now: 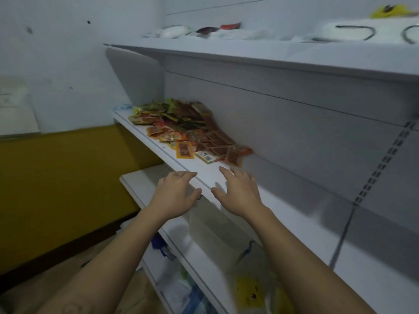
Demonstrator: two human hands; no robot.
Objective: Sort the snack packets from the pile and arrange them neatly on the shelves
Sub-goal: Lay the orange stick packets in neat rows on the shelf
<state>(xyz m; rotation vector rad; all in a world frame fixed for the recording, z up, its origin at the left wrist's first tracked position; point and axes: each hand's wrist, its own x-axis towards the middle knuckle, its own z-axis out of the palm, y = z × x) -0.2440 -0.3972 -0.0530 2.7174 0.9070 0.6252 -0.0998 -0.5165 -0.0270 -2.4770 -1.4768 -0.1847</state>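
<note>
snack packets: mixed pile, far end of middle shelf | left hand, right hand: grip wide, empty, short of pile | step: likely approach, sorting unstarted | next: gather one kind

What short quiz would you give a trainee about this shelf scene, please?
1. True or false: the left hand grips a snack packet.
2. Where does the pile of snack packets lie? A) on the floor; B) on the middle shelf, at its far end against the back panel; C) in a basket.
3. Fill in: the ___ hand, fingers spread, hovers over the middle shelf's bare surface.
Key: 1 false, it holds nothing; 2 B; 3 right, meaning the right hand.
</note>
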